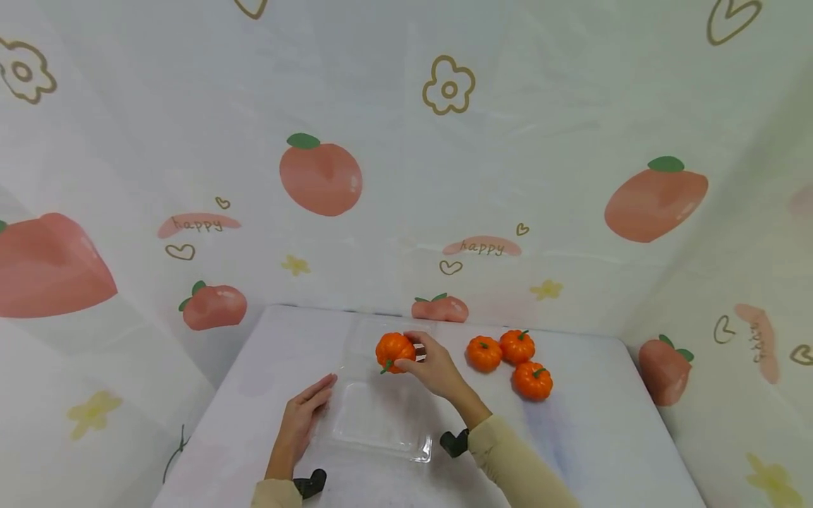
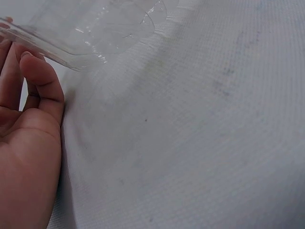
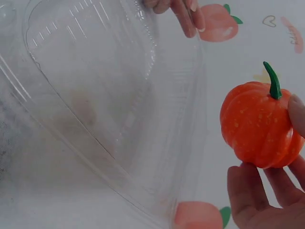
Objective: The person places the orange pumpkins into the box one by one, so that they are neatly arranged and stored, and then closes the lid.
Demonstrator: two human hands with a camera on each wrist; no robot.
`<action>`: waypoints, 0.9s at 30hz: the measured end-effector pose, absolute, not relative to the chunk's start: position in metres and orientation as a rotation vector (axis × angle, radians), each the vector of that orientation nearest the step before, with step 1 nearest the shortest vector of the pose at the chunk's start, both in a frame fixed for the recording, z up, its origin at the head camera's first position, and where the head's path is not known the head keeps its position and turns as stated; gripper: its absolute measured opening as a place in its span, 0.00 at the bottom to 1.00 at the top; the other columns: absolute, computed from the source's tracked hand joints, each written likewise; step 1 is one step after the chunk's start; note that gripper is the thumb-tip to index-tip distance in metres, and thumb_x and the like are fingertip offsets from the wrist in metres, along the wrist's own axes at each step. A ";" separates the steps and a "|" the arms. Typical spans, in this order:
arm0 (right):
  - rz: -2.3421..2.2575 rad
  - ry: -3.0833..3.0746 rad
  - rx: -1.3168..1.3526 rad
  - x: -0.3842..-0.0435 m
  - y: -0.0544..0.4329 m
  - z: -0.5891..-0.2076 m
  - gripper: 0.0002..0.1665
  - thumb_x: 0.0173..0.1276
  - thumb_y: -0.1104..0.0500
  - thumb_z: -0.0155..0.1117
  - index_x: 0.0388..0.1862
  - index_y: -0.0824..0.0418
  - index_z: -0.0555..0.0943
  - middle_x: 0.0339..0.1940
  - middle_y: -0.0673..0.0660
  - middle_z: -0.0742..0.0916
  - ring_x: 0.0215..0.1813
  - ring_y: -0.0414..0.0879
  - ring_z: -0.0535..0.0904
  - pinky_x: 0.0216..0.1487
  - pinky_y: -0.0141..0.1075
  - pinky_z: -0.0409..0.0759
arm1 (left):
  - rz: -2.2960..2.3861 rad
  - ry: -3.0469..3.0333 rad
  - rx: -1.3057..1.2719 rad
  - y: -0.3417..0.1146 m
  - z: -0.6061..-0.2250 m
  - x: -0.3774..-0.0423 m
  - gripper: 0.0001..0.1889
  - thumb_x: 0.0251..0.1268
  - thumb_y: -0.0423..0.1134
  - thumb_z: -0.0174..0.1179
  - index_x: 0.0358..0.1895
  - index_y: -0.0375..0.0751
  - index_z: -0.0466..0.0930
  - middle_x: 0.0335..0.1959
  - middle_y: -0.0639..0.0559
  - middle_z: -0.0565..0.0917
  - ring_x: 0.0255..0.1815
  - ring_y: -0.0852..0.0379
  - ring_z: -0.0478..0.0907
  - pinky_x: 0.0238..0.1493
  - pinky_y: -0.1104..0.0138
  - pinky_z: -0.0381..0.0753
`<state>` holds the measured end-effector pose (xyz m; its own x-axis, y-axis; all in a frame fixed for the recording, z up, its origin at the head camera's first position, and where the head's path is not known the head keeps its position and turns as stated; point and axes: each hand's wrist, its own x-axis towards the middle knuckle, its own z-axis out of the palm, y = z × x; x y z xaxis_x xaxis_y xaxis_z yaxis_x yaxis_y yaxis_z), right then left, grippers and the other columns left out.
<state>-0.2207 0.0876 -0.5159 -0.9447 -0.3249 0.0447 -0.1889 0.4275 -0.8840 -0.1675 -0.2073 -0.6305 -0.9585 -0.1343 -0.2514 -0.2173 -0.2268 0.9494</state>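
Note:
My right hand (image 1: 435, 365) holds a small orange pumpkin (image 1: 394, 351) with a green stem, thumb on one side and fingers on the other. The right wrist view shows this pumpkin (image 3: 259, 124) raised beside a clear plastic clamshell box (image 3: 95, 109). In the head view the box (image 1: 375, 416) lies with its lid up at the far side, and the pumpkin is over its far part. My left hand (image 1: 303, 416) rests at the box's left edge. In the left wrist view its fingers (image 2: 43, 78) touch the clear rim (image 2: 52, 55).
Three more orange pumpkins (image 1: 484, 354) sit grouped on the white-covered table (image 1: 591, 430), right of the box. A white curtain (image 1: 406, 212) printed with fruit and flowers stands behind the table and along its sides.

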 end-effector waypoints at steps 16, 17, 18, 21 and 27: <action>-1.480 2.470 -0.542 -0.224 0.064 -0.536 0.34 0.66 0.52 0.74 0.68 0.60 0.74 0.64 0.57 0.82 0.54 0.48 0.79 0.56 0.40 0.83 | 2.356 1.871 -0.485 -0.209 -0.632 -0.169 0.30 0.66 0.38 0.67 0.71 0.36 0.74 0.51 0.71 0.88 0.57 0.77 0.80 0.50 0.76 0.80; -1.483 2.459 -0.537 -0.224 0.063 -0.538 0.34 0.66 0.52 0.74 0.68 0.59 0.74 0.64 0.56 0.82 0.54 0.48 0.79 0.56 0.41 0.83 | 2.358 1.865 -0.479 -0.210 -0.632 -0.169 0.30 0.66 0.38 0.67 0.71 0.36 0.73 0.51 0.72 0.88 0.57 0.77 0.79 0.50 0.76 0.80; -1.486 2.448 -0.532 -0.224 0.062 -0.538 0.34 0.66 0.52 0.74 0.68 0.59 0.74 0.63 0.56 0.82 0.54 0.48 0.79 0.56 0.41 0.83 | 2.361 1.861 -0.471 -0.210 -0.632 -0.169 0.31 0.66 0.38 0.67 0.71 0.36 0.73 0.52 0.72 0.88 0.57 0.77 0.79 0.50 0.76 0.80; -1.488 2.424 -0.533 -0.224 0.058 -0.540 0.33 0.66 0.52 0.74 0.67 0.58 0.75 0.63 0.56 0.82 0.54 0.48 0.79 0.56 0.40 0.83 | 2.370 1.849 -0.461 -0.209 -0.630 -0.169 0.32 0.66 0.38 0.68 0.72 0.35 0.72 0.51 0.72 0.88 0.57 0.78 0.79 0.49 0.77 0.79; -1.436 2.426 -0.570 -0.221 0.051 -0.543 0.33 0.66 0.53 0.75 0.67 0.58 0.76 0.62 0.55 0.82 0.54 0.47 0.79 0.57 0.40 0.83 | 2.388 1.853 -0.462 -0.209 -0.632 -0.169 0.30 0.66 0.36 0.67 0.70 0.33 0.73 0.50 0.70 0.89 0.55 0.76 0.81 0.46 0.76 0.80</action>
<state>-0.2209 0.0511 -0.5429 -0.8879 -0.4593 -0.0264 -0.1978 0.4329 -0.8795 -0.1694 -0.2087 -0.6316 -0.9510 -0.1175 -0.2860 -0.2479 -0.2633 0.9323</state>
